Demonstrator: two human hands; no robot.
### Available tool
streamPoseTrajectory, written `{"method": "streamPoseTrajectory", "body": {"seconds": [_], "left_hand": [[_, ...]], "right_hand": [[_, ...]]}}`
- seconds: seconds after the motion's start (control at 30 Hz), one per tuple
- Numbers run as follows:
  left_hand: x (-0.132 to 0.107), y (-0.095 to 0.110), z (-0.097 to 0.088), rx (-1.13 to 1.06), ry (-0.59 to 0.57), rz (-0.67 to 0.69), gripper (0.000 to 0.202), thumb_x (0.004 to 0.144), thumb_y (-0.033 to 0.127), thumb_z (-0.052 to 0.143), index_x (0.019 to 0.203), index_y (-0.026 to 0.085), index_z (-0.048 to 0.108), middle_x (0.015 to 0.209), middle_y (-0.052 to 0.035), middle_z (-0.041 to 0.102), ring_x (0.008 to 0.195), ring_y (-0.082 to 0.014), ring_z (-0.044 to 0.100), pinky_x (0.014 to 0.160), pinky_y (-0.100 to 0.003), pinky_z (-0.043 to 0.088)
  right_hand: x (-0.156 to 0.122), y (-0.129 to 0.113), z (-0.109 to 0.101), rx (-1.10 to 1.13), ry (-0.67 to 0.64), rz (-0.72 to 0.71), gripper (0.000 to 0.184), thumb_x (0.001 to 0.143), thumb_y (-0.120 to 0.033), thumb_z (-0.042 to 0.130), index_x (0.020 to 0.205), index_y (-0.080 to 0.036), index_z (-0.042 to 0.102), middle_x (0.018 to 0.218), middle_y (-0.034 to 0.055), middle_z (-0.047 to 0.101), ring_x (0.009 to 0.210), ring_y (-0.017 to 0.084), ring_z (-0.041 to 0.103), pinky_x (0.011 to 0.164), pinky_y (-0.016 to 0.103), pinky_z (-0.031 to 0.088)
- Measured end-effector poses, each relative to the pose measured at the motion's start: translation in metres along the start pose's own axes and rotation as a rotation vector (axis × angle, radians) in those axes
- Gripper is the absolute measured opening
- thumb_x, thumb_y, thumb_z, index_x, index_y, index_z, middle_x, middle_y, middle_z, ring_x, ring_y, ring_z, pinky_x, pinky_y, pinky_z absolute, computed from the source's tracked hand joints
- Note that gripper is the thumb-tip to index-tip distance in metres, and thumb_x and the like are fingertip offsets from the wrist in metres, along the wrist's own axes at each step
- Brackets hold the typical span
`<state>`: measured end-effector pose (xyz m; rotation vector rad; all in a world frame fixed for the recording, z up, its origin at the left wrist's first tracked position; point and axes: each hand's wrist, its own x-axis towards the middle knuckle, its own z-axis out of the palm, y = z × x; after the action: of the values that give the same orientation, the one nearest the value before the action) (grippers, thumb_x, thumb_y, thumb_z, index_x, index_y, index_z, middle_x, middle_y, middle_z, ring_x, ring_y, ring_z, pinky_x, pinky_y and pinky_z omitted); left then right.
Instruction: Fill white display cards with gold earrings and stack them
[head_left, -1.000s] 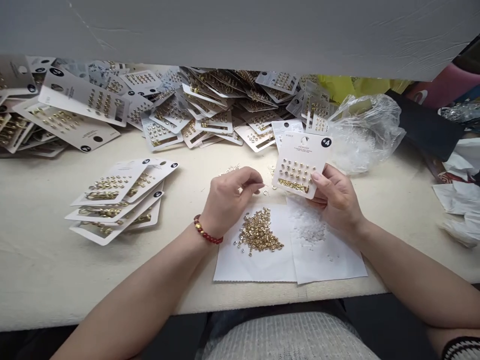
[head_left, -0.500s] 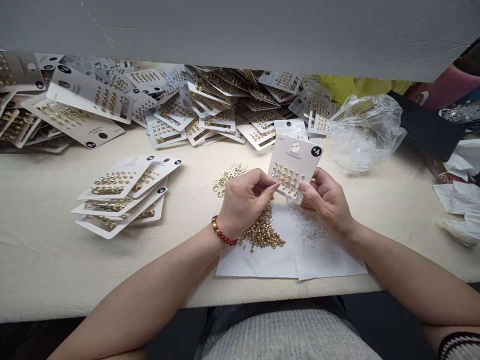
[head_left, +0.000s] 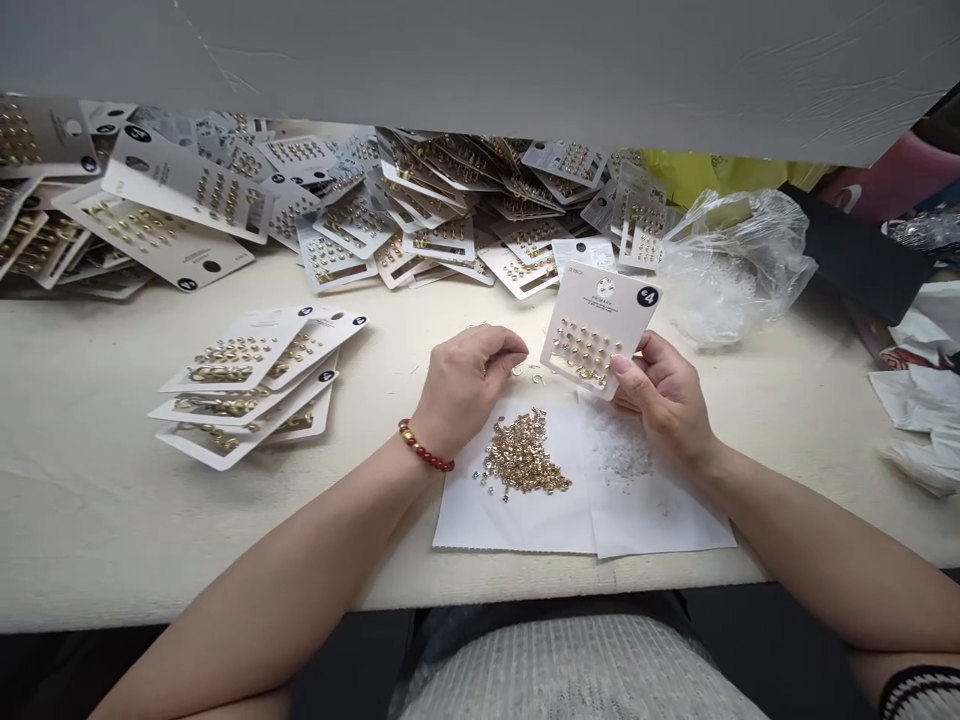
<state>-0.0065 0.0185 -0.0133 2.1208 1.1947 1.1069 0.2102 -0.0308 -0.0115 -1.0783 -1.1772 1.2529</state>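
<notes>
My right hand point(head_left: 664, 400) grips a white earring card point(head_left: 602, 318) by its lower right corner, thumb in front. Rows of gold studs cover the card's lower half, with small hoops along the bottom edge. Left of the card, my left hand point(head_left: 474, 385) is held low over the table with thumb and forefinger pinched together; whatever is between the tips is too small to make out. A few gold hoop earrings point(head_left: 537, 379) lie by those fingertips, and the hand hides others. Below it, a heap of gold earring pieces point(head_left: 525, 455) rests on white paper point(head_left: 517, 525).
Small clear pieces point(head_left: 622, 450) are scattered on the paper's right part. Filled cards point(head_left: 247, 385) are stacked at left. Behind, a long pile of carded earrings point(head_left: 442, 200) spans the table beneath a grey panel point(head_left: 480, 70). A clear plastic bag point(head_left: 739, 270) sits at right.
My left hand has moved away from the card, left and down to the hoops on the table. The card in my right hand has shifted slightly right.
</notes>
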Motion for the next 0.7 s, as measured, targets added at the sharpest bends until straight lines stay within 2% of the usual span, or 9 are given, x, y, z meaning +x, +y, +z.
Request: {"method": "streamPoseTrajectory", "body": {"seconds": [0.1,0.2,0.33,0.47,0.57,0.7], "left_hand": [[0.002,-0.007,-0.003,0.248,-0.042,0.03,0.015,0.085,0.007,0.056,0.081,0.016,0.068,0.079,-0.0048,0.072,0.075,-0.018,0.065,0.069,-0.033,0.051],[0.003,-0.006,-0.002,0.422,-0.057,0.117,0.013,0.089,0.014,0.059,0.082,0.019,0.069,0.081,-0.0048,0.072,0.077,-0.0207,0.062,0.069,-0.036,0.044],[0.001,0.0,0.006,0.435,-0.155,0.242,0.01,0.09,0.023,0.065,0.084,0.022,0.074,0.086,-0.004,0.074,0.082,-0.022,0.061,0.071,-0.037,0.04],[0.001,0.002,0.01,0.445,-0.249,0.195,0.014,0.087,0.016,0.066,0.074,0.02,0.07,0.081,-0.0033,0.072,0.081,-0.0225,0.06,0.073,-0.038,0.04],[0.002,0.003,0.009,0.366,-0.172,0.161,0.012,0.084,0.014,0.069,0.074,0.019,0.067,0.078,-0.0026,0.072,0.078,-0.0211,0.062,0.073,-0.038,0.044],[-0.002,0.009,0.009,0.041,-0.005,0.135,0.004,0.086,0.015,0.069,0.082,0.018,0.069,0.078,-0.0019,0.074,0.074,-0.0157,0.067,0.07,-0.031,0.055]], "right_hand": [[0.002,0.0,-0.002,0.01,0.04,-0.003,0.026,0.086,-0.044,0.071,0.092,-0.024,0.056,0.062,-0.006,0.042,0.045,0.005,0.028,0.041,0.024,0.023],[0.003,0.0,-0.003,0.019,0.054,0.003,0.026,0.085,-0.045,0.071,0.092,-0.024,0.056,0.062,-0.0058,0.042,0.046,0.005,0.029,0.041,0.023,0.024],[0.003,-0.001,-0.002,-0.01,0.056,0.02,0.027,0.086,-0.047,0.068,0.092,-0.026,0.053,0.061,-0.0065,0.038,0.046,0.007,0.03,0.041,0.023,0.027],[0.002,-0.002,-0.001,-0.04,0.07,0.043,0.029,0.086,-0.05,0.067,0.092,-0.026,0.052,0.062,-0.0061,0.038,0.047,0.008,0.033,0.041,0.024,0.029],[0.002,-0.004,-0.001,-0.024,0.079,0.059,0.028,0.086,-0.048,0.068,0.093,-0.026,0.052,0.06,-0.0069,0.038,0.046,0.007,0.03,0.042,0.024,0.029],[0.002,-0.005,0.0,-0.001,0.057,0.059,0.029,0.085,-0.048,0.069,0.094,-0.025,0.052,0.058,-0.0081,0.038,0.045,0.006,0.027,0.041,0.023,0.026]]}}
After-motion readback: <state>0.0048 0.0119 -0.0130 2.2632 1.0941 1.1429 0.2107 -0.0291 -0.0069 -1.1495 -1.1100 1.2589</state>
